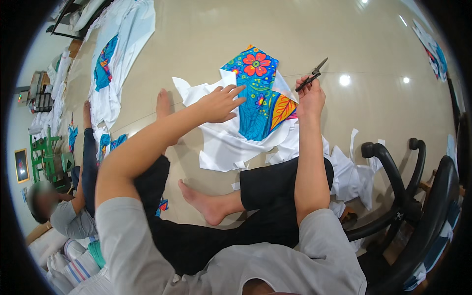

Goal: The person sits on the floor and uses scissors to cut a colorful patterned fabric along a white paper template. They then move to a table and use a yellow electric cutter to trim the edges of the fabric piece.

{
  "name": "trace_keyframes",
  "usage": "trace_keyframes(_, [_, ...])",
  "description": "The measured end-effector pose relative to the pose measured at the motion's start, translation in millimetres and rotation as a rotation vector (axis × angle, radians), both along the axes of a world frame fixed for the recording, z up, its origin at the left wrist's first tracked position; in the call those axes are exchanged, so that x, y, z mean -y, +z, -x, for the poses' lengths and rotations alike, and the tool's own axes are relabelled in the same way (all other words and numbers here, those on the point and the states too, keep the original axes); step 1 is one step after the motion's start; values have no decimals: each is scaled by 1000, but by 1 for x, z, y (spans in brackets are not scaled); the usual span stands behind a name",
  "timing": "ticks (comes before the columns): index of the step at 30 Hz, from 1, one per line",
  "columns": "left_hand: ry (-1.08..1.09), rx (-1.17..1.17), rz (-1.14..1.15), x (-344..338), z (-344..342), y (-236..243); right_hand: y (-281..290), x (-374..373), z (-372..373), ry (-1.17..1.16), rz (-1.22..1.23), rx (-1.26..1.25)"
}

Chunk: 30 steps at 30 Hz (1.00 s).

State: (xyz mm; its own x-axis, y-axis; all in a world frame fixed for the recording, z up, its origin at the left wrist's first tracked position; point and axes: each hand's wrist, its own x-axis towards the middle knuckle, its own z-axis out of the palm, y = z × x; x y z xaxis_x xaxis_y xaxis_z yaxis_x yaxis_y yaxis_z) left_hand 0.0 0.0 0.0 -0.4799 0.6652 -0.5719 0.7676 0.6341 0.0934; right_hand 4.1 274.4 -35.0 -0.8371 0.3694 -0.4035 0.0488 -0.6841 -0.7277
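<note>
On the floor lies a piece of fabric with a bright blue floral print, on and beside white fabric pieces. My left hand is over the upper left of these pieces, fingers apart and holding nothing; whether it touches the cloth I cannot tell. At the right edge of the printed piece, my right hand grips black-handled scissors, their blades pointing up and away from me.
A co-worker sits at left beside long white fabric with printed pieces. Green metal equipment stands behind them. A black wheeled chair is at my right, near white scraps. More cloth lies at far right.
</note>
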Motion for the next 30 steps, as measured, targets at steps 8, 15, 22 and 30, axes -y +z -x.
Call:
trace_keyframes(8, [649,-118,265,36,60,-124,9,-5,-4,3,12,54])
trace_keyframes(15, [1112,-538,-235,80,62,-96,11,-3,2,24,39,62])
trace_keyframes(22, [1280,-123,166,9,-51,-92,4,0,1,37,29,76])
trace_keyframes(30, [310,-53,391,-90,-86,-9,-29,-7,2,38,18,-74])
